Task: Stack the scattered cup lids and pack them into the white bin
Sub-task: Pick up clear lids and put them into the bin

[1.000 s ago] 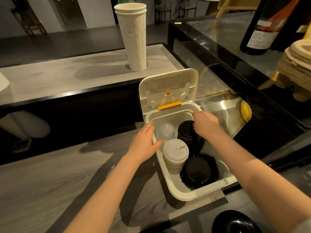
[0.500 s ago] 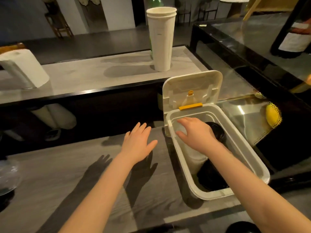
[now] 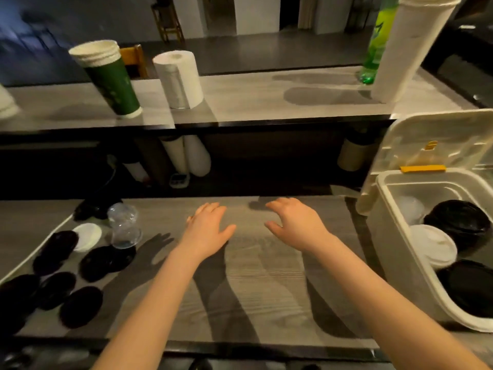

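My left hand (image 3: 206,231) and right hand (image 3: 293,227) hover side by side over the middle of the counter (image 3: 253,284), fingers loosely spread, holding nothing. The white bin (image 3: 392,249) stands at the counter's right end, cut off by the frame. Its long axis runs near to far, with the hinged cover (image 3: 440,134) raised at the far end and stacked lids (image 3: 457,217) inside. Scattered black lids (image 3: 90,260), motion-blurred, lie at the left end.
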A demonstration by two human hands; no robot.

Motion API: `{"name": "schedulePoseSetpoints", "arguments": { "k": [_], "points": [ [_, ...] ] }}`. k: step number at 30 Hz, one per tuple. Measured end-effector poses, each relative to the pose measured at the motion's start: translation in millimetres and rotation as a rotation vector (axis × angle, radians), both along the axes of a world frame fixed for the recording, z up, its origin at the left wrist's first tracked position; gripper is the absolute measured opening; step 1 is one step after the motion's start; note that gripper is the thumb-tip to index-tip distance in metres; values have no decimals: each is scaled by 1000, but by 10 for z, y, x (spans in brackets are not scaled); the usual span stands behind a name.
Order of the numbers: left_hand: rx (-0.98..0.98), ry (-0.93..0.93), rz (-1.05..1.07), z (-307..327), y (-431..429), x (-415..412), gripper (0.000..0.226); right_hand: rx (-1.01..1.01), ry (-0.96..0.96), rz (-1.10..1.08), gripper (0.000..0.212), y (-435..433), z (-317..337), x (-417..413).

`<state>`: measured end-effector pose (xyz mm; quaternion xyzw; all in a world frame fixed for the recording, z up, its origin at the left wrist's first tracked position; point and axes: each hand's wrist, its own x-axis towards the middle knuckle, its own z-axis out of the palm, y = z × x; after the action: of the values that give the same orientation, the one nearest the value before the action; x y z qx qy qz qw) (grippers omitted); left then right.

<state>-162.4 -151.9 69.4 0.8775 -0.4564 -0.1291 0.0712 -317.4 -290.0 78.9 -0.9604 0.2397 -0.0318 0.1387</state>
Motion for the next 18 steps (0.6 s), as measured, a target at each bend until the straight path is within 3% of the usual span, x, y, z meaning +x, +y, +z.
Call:
{"name": "schedulePoseSetpoints", "arguments": {
  "k": [11,18],
  "points": [
    [39,47,129,-317,1078,1570,60,37,83,40,46,1061,-260,1662],
    [213,145,286,-697,1311,2380,72,102,128,36,45,1408,-451,2263]
  ]
}}
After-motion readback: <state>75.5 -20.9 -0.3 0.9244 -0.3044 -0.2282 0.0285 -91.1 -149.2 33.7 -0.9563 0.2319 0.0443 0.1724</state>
